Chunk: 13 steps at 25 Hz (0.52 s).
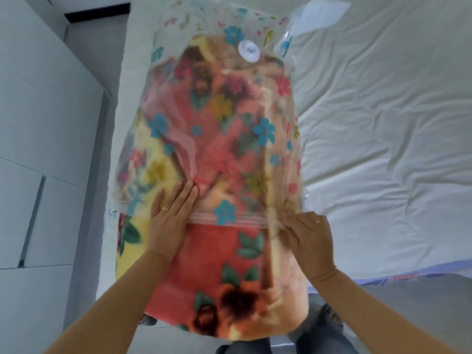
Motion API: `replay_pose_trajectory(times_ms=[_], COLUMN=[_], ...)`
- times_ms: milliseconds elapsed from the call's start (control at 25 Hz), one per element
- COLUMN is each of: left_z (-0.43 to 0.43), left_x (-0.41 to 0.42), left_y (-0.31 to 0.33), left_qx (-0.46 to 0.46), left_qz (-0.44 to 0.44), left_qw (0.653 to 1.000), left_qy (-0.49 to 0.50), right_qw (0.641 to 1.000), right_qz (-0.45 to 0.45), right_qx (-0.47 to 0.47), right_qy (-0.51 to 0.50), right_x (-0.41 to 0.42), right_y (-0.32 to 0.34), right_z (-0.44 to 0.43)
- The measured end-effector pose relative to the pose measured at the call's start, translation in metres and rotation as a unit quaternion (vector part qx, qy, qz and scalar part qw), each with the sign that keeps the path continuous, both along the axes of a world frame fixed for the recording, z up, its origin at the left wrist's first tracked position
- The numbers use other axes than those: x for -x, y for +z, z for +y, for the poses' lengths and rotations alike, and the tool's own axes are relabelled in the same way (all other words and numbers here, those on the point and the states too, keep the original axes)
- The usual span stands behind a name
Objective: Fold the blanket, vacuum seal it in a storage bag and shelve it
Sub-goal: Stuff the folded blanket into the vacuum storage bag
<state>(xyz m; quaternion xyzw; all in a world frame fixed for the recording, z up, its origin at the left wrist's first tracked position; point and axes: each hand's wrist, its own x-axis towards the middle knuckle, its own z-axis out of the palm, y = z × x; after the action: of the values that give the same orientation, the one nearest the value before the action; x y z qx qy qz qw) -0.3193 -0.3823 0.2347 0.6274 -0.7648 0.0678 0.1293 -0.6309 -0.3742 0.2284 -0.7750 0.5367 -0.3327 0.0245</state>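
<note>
Pressing our left hand flat, fingers straight, on the storage bag, we pinch its mouth with our right hand; the floral blanket protrudes.

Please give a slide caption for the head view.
Left hand presses flat on the storage bag while right hand pinches its opening, blanket partly inside.

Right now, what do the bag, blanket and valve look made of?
Bag: thin clear plastic film, glossy, flower print; contents show through it. Blanket: likely plush fleece, matte, fuzzy surface. Valve: probably hard white plastic, smooth round cap.
</note>
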Motion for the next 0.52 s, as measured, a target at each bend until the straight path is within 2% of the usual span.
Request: replay_pose_trajectory(times_ms=[120,240,400,480,520], left_z=[0.052,0.073,0.069,0.074,0.076], left_x=[0.001,0.004,0.001,0.005,0.008], left_y=[-0.007,-0.013,-0.008,-0.007,-0.007], left_qx=[-0.003,-0.017,-0.053,-0.076,-0.093], left_qz=[0.047,0.085,0.07,0.06,0.056], left_qw=[0.998,0.996,0.994,0.992,0.992], left_qy=[-0.039,-0.022,-0.063,-0.078,-0.07], right_qw=[0.999,0.999,0.998,0.993,0.989], right_qz=[0.023,0.031,0.028,0.021,-0.003], right_qx=[-0.024,-0.023,-0.03,-0.093,-0.145], right_qy=[0.039,0.036,0.055,0.063,0.032], right_x=[0.008,0.007,0.018,0.031,0.037], right_y=[-0.014,-0.014,-0.011,-0.02,-0.025], right_z=[0.009,0.012,0.049,0.056,0.056])
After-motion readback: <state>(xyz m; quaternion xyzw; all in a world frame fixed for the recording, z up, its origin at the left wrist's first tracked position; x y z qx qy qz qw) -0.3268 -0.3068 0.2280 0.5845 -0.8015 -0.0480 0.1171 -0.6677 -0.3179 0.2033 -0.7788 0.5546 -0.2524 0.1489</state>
